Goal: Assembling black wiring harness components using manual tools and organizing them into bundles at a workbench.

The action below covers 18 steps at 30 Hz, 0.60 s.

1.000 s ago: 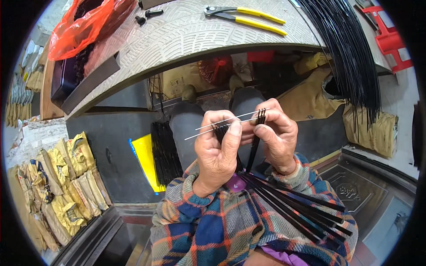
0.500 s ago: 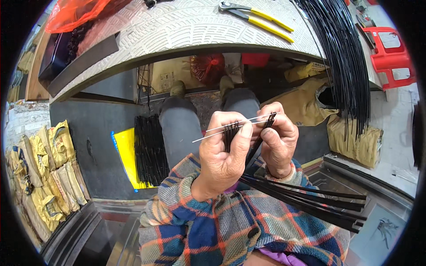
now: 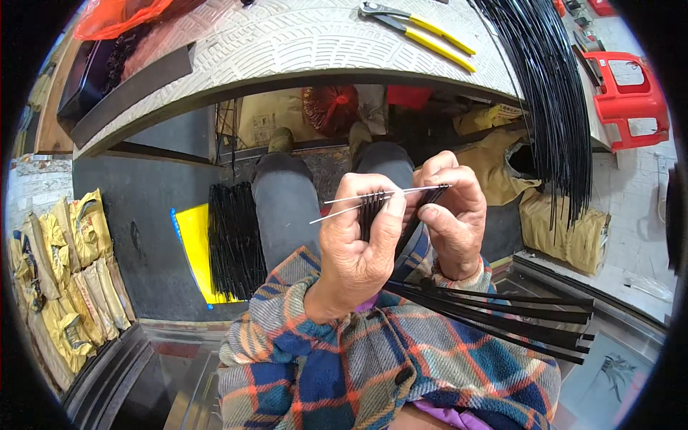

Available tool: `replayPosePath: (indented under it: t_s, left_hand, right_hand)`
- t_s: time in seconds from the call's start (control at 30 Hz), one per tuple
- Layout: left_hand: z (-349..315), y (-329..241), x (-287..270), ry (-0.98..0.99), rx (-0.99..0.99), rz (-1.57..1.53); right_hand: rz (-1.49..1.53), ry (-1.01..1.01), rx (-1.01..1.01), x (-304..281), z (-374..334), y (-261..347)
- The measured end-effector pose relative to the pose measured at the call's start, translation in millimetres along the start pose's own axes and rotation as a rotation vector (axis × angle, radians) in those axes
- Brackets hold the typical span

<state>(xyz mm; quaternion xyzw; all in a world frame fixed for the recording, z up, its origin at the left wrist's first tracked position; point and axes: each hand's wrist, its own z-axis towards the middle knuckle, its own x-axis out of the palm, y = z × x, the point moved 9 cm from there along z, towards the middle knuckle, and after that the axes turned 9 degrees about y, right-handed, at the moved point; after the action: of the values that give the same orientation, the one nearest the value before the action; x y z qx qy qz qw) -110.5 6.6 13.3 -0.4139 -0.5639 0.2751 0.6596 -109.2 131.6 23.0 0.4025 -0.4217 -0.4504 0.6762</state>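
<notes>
My left hand (image 3: 351, 251) is closed in a pinch around two thin metal wires (image 3: 338, 198), which stick out past the fingers on the left. Several narrow black strips (image 3: 370, 209) hang side by side on the wires between thumb and forefinger. At the wires' other end, my right hand (image 3: 455, 226) pinches a small fan of black strip ends (image 3: 434, 193), with its thumb below and fingers behind. Longer black strips (image 3: 509, 315) run from beneath my hands across my lap to the right. The palms partly hide where the strips meet the wires.
Yellow-handled pliers (image 3: 433, 39) lie on the white patterned table (image 3: 308, 50) ahead. A thick bundle of black strands (image 3: 552, 100) hangs over its right edge, near a red plastic stool (image 3: 631, 104). Black strips (image 3: 235, 240) rest beside my left leg on a yellow sheet (image 3: 190, 236).
The strip ends at my right fingers have tipped from upright to lying nearly along the wires. My right hand has shifted slightly rightward; my left hand keeps its grip.
</notes>
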Motion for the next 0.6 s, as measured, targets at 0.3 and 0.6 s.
replayPosePath:
  t_s: [0.3, 0.6]
  left_hand:
    - [-0.2, 5.0, -1.3, 0.097, 0.022, 0.117]
    - [-0.6, 4.3, 2.7, 0.045, -0.041, -0.009]
  right_hand:
    - [-0.014, -0.029, 0.008, -1.4, -0.5, -0.7]
    - [0.045, -0.035, 0.002, -0.2, -2.9, 1.4]
